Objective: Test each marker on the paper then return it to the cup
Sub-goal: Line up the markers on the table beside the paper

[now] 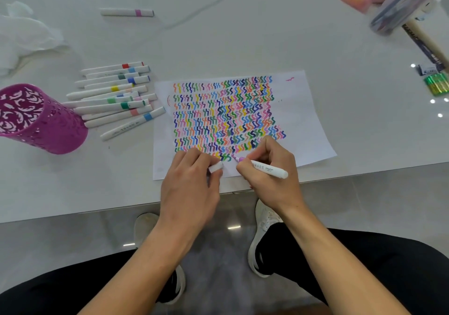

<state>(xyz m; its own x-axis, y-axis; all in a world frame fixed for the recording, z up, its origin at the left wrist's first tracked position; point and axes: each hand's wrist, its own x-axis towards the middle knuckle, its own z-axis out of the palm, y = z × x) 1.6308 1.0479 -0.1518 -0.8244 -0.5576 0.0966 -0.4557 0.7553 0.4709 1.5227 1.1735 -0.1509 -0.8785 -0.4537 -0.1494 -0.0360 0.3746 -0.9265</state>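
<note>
A white sheet of paper (313,110), covered in rows of coloured squiggles, lies at the table's front edge. My right hand (272,168) grips an uncapped white marker (267,168); its purple tip touches the paper in the lowest row. My left hand (192,181) rests on the paper's lower edge and pinches the marker's white cap (215,168). A purple cut-out cup (41,120) stands at the left, tilted in this view, and looks empty. Several capped white markers (114,98) lie in a heap between cup and paper.
One more capped marker with a pink band (127,12) lies far back on the white table (243,42). Crumpled tissue (21,32) sits at the far left. A clear pencil case (408,3), pens and green items crowd the right back corner. My legs and shoes are below the table edge.
</note>
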